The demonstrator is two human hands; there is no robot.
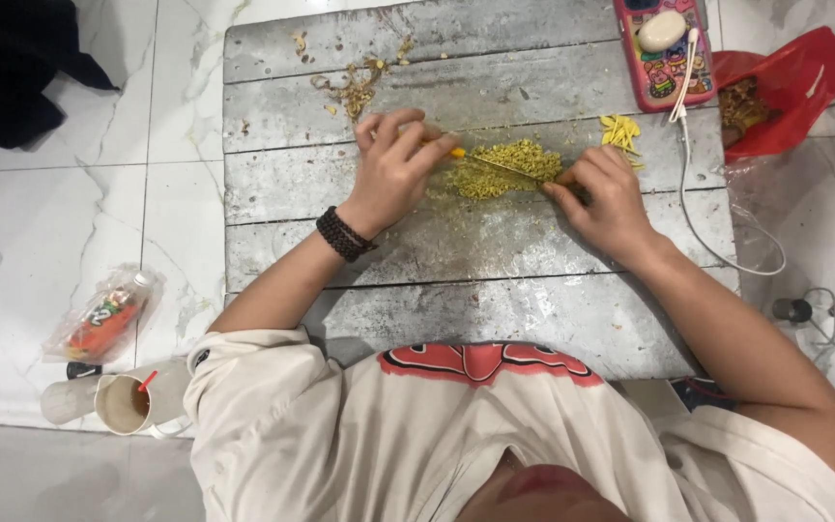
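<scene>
Left hand [393, 169] fingers pinching a yellow stalk [456, 152], right hand [606, 198] gripping a thin blade [504, 166] over crumbly chopped greenish-yellow bits [509, 159].

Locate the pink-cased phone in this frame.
In the head view, the pink-cased phone lies at the far right edge of the grey wooden board, beyond the right hand, with the red plastic bag just right of it.

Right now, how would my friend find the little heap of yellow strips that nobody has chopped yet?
Start at the grey wooden board on the white marble floor. Go to its far right side, just below the pink phone and beside the white cable. The yellow strips lie there, long and bright, unlike the finely chopped greenish-yellow pile between the two hands.
</scene>
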